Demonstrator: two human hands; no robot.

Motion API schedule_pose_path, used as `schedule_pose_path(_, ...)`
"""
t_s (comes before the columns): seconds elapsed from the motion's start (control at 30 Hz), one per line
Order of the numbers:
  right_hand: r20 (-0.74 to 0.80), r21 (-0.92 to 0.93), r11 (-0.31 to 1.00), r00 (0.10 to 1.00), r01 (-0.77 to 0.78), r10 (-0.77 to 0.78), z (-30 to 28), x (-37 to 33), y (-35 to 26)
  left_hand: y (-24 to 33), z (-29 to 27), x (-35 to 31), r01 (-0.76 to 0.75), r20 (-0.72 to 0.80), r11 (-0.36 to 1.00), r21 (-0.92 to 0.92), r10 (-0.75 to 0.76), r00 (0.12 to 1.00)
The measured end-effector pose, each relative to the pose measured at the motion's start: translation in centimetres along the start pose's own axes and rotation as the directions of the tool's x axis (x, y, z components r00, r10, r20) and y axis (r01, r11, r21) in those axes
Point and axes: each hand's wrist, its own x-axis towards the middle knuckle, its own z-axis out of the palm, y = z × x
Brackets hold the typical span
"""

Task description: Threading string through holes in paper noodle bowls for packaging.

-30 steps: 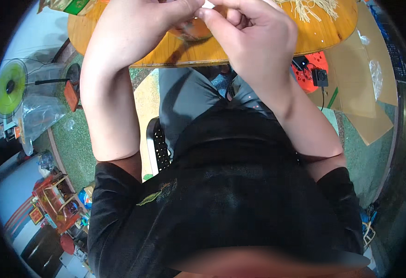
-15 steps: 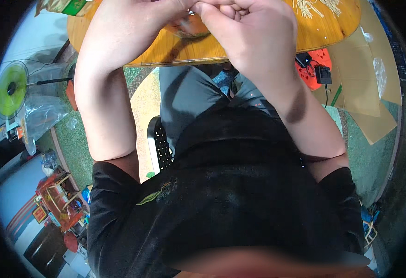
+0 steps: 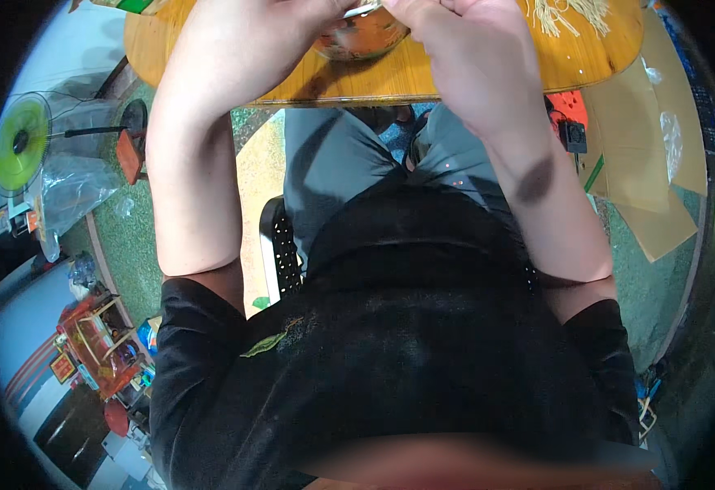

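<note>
At the frame's top centre, my left hand (image 3: 261,41) and right hand (image 3: 481,61) pinch a small white piece (image 3: 363,11) between them, over a round reddish bowl (image 3: 362,41) on the wooden table (image 3: 590,53); the edge crops my fingers.

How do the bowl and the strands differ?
Look: the bowl is rounded and shiny, orange with dark patches; the strands are thin, loose and cream.
Place: the bowl shows between the left hand and the right hand; the strands lie to the right of the right hand.
View: hands partly cover the bowl; the picture's upper edge cuts off the strands.
Shared: both show against the wooden table.
</note>
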Motion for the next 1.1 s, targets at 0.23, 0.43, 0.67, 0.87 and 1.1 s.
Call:
schedule_pose_path(0.23, 0.024, 0.054, 0.995, 0.996, 0.08, -0.082, -0.5, 0.0, 1.0, -1.8, 0.3, -1.3, -0.36, -0.113, 0.889, 0.281, 0.403, 0.908)
schedule_pose_path(0.43, 0.068, 0.077, 0.991, 0.992, 0.105, -0.11, -0.6, 0.2, 1.1, -6.0, 3.2, 1.6, -0.827, -0.471, 0.464, -0.319, 0.679, 0.563)
schedule_pose_path(0.67, 0.027, -0.331, 0.818, 0.871, 0.47, -0.49, -1.1, -0.1, 0.9, -2.3, 1.2, -1.6, -0.382, -0.218, 0.859, 0.341, 0.467, 0.857)
schedule_pose_path(0.87, 0.15, -0.317, 0.48, 0.542, 0.818, -0.827, -1.9, 2.6, 2.3, -1.6, 1.1, -2.2, -0.184, -0.283, 0.952, 0.246, 0.252, 0.925)
schedule_pose_path(1.1, 0.17, -0.413, 0.763, 0.865, 0.497, -0.472, -1.8, 0.3, -1.1, -6.9, 2.9, 0.0, -0.679, -0.466, 0.733, 0.035, 0.613, 0.638)
